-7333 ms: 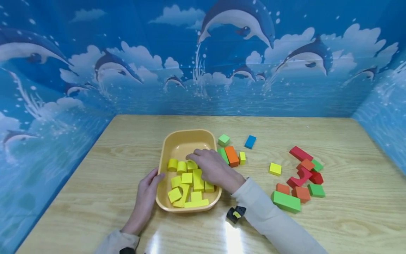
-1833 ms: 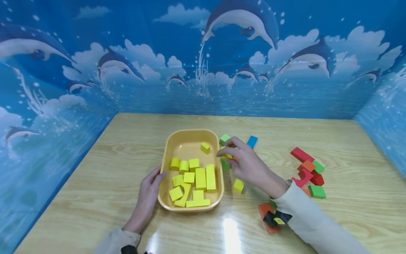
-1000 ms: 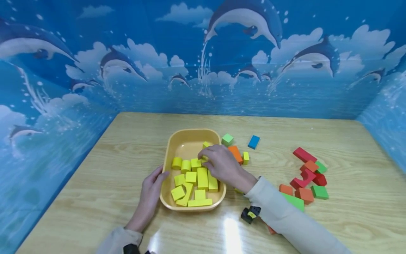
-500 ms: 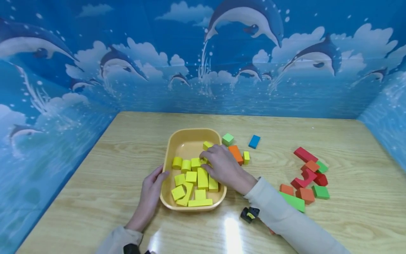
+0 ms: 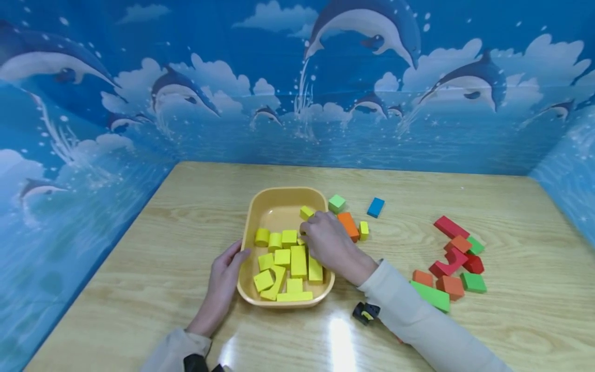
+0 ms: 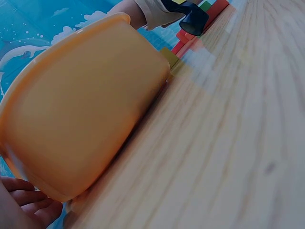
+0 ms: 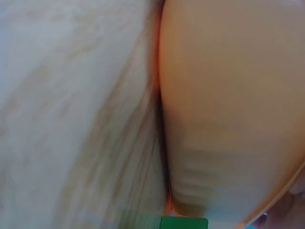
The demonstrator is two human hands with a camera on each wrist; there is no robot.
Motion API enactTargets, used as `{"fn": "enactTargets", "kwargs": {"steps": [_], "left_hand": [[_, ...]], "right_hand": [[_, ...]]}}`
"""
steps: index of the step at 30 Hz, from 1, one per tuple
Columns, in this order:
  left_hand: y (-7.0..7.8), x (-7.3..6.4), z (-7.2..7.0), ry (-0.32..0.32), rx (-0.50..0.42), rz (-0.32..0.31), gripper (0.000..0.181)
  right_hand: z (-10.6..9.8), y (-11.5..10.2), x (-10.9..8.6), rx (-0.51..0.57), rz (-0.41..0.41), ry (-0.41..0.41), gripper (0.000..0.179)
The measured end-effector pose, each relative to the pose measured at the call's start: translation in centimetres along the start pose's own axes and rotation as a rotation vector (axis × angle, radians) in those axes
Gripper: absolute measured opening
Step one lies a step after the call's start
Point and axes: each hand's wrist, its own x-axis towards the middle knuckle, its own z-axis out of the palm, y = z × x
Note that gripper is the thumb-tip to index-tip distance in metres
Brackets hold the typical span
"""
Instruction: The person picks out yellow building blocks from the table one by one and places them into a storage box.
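A tan plastic basin (image 5: pixel 285 192) holds several yellow blocks (image 5: pixel 298 262) of varied shapes, a few of them cylinders (image 5: pixel 262 237). My left hand (image 5: pixel 222 281) grips its left side, thumb over the rim and fingers against the outer wall (image 6: pixel 81 105). Over the right rim reaches my right hand (image 5: pixel 330 240), its curled fingers low inside on a yellow block (image 5: pixel 301 241), which they mostly cover. Just beyond those fingers lies another small yellow block (image 5: pixel 307 212). The right fingertips are hidden from the right wrist camera, which mainly sees the basin's outside.
Right of the basin lie a light green block (image 5: pixel 337 203), an orange block (image 5: pixel 348 227), a small yellow block (image 5: pixel 364 230) and a blue block (image 5: pixel 375 207). Farther right, red, orange and green blocks (image 5: pixel 450 262) lie close together. A dolphin-print backdrop (image 5: pixel 297 129) surrounds the table.
My right hand has carried a yellow block from beside the basin over its right rim and down inside, then shifted slightly there. My left hand has kept its grip.
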Motion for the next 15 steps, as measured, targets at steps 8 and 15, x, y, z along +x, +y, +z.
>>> {"fn": "enactTargets", "kwargs": {"steps": [8, 15], "left_hand": [[0.07, 0.19, 0.0, 0.002, 0.006, 0.006, 0.044], [-0.03, 0.13, 0.1, 0.009, 0.003, -0.006, 0.044]], "right_hand": [[-0.09, -0.11, -0.01, -0.009, 0.011, -0.023, 0.033], [-0.18, -0.23, -0.1, -0.018, 0.016, -0.042, 0.034]]}}
